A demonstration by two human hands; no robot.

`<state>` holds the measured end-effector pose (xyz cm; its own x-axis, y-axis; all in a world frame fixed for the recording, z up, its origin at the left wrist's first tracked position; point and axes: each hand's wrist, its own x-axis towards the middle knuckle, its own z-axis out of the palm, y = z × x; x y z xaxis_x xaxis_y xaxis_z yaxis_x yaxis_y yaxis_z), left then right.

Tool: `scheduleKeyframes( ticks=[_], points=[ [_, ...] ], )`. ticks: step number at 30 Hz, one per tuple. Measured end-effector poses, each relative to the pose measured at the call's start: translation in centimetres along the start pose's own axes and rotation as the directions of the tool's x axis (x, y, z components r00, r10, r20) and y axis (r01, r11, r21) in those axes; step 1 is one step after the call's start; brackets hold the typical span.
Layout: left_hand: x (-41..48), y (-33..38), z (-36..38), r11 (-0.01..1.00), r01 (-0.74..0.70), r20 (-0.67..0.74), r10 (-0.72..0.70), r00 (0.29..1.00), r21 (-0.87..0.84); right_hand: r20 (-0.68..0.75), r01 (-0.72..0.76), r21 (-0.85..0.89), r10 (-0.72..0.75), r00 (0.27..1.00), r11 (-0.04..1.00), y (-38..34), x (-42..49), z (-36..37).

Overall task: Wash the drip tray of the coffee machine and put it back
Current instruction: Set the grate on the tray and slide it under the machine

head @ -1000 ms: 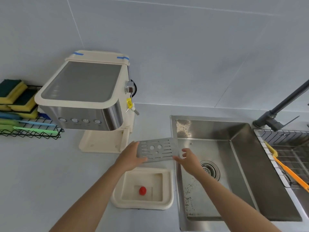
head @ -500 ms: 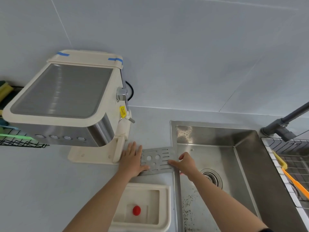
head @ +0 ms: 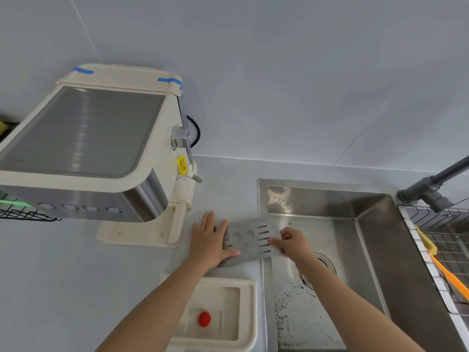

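The metal grate (head: 250, 239) of the drip tray lies flat on the counter, its right end over the sink's left rim. My left hand (head: 209, 243) rests flat on its left end, fingers spread. My right hand (head: 291, 242) pinches its right edge with fingertips. The cream plastic drip tray (head: 247, 313) sits on the counter nearer to me, under my left forearm, with a red float (head: 204, 318) inside. The cream and steel coffee machine (head: 101, 153) stands at the left; its base slot has no tray in it.
A steel sink (head: 368, 250) with dark specks on its floor and a drain fills the right. A dark faucet (head: 431, 186) stands at the back right. A wire rack (head: 446, 245) holds an orange brush. A black wire basket (head: 22, 212) is at the far left.
The grate has come down from the air above the tray onto the counter by the sink's rim. My left hand has flattened on it. The camera moved closer.
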<state>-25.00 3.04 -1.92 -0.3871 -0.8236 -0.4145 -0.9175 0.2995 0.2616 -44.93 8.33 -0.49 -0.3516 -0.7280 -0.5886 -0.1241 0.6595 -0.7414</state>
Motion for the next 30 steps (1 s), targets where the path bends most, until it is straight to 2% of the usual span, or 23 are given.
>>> scheduleKeyframes(
  ticks=[3,6,8,11,14,16,19,23,26,30],
  points=[
    [-0.1,0.3,-0.2,0.997,0.009,-0.069,-0.015,0.998,-0.078,0.02,-0.011,0.202,0.007,1.0,0.979,-0.4,-0.8,-0.5],
    [-0.7,0.4,-0.8,0.991,0.025,-0.111,-0.04,0.993,-0.132,0.033,-0.005,0.3,-0.005,0.999,0.954,-0.8,-1.8,-0.8],
    [-1.5,0.4,-1.7,0.962,0.037,-0.093,-0.065,0.994,-0.269,0.038,-0.005,0.354,-0.009,0.999,0.935,-1.0,-2.5,-0.9],
    [-3.0,0.0,-3.2,0.85,0.019,-0.111,-0.091,0.99,-0.527,0.062,-0.016,0.465,-0.015,0.998,0.885,-1.3,-4.2,-0.8],
    [-5.7,-0.3,-4.2,0.733,-0.068,-0.239,-0.131,0.962,-0.676,0.096,-0.044,0.552,-0.01,0.995,0.833,-1.6,-6.4,0.1],
    [-7.9,-0.5,-4.1,0.649,-0.084,-0.282,-0.207,0.937,-0.756,0.109,-0.04,0.561,-0.025,0.994,0.827,-1.6,-8.1,1.0],
    [-10.8,-1.4,-3.0,0.615,-0.033,-0.276,-0.305,0.911,-0.788,0.088,0.054,0.469,-0.107,0.99,0.882,-1.3,-10.6,2.4],
    [-13.5,-3.4,-0.5,0.672,0.037,-0.275,-0.353,0.894,-0.74,0.061,0.168,0.106,-0.176,0.983,0.98,0.5,-12.8,4.5],
    [-15.1,-4.3,1.1,0.745,0.103,-0.273,-0.364,0.89,-0.659,0.067,0.199,-0.146,-0.191,0.979,0.969,1.9,-14.0,5.6],
    [-16.2,-4.5,2.3,0.834,0.173,-0.247,-0.342,0.907,-0.524,0.048,0.203,-0.249,-0.197,0.979,0.947,3.0,-15.0,6.1]
  ],
)
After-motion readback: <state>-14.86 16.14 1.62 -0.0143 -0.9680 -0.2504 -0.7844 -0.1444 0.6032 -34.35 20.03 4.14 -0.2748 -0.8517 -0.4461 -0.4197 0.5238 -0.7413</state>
